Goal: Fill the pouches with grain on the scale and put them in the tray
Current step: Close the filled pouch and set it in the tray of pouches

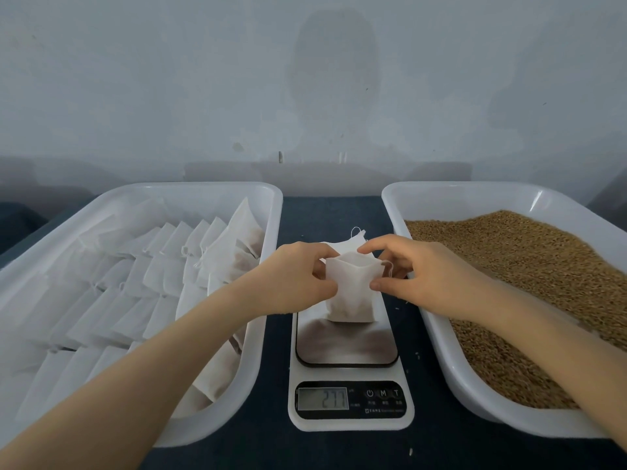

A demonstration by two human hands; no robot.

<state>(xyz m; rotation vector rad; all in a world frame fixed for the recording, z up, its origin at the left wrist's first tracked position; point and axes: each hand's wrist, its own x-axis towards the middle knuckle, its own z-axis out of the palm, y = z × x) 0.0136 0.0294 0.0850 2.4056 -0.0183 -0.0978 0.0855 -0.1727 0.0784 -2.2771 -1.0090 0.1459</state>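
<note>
A small white drawstring pouch stands on the steel plate of the kitchen scale, with brown grain showing through its lower part. My left hand pinches its left edge and my right hand pinches its right edge near the string. The scale display shows blurred digits. A flat empty pouch lies behind the hands. The left white tray holds several pouches, flat ones across it and filled ones along its right side. The right white tray holds loose brown grain.
Everything rests on a dark blue table surface against a pale wall. A few stray grains lie on the table between the scale and the right tray. My forearms cross the near edges of both trays.
</note>
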